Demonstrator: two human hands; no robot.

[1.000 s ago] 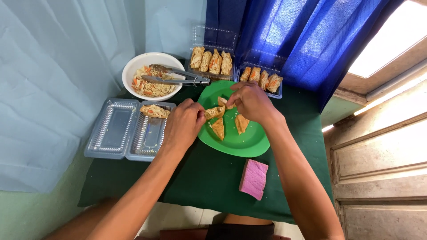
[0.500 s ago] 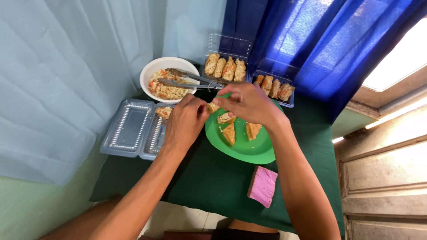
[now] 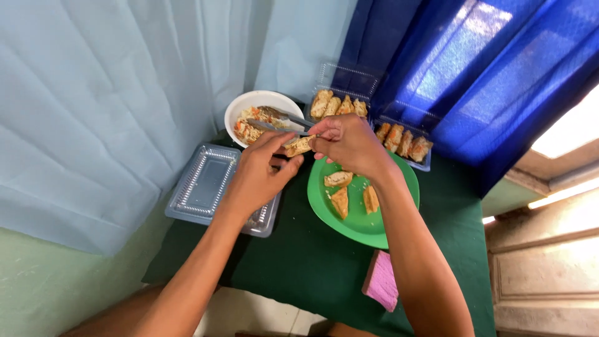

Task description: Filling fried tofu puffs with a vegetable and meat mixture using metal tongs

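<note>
Hands: two bare hands meet above the counter, seen from overhead. The left hand and the right hand both pinch one fried pastry piece between their fingertips.
Held piece: one golden-brown wedge, lifted in the air between the white bowl and the green plate, just above the edge of the open tray.
Green plate: one round green plate, under the right wrist, carrying three more fried pieces.
White bowl: one white bowl behind the hands, filled with a shredded mix of pale and orange bits; two metal utensils rest across it.
Clear trays: three clear plastic trays. One open tray lies flat at the left, partly under the left hand. Two filled trays stand at the back: the nearer-centre tray shows about four rolls, the right tray about four rolls.
Pink item: one pink ribbed block lies near the front edge, beside the right forearm.
Counter: one counter covered in dark green cloth.
Backdrop: one pale blue curtain at left, one dark blue curtain at right.
</note>
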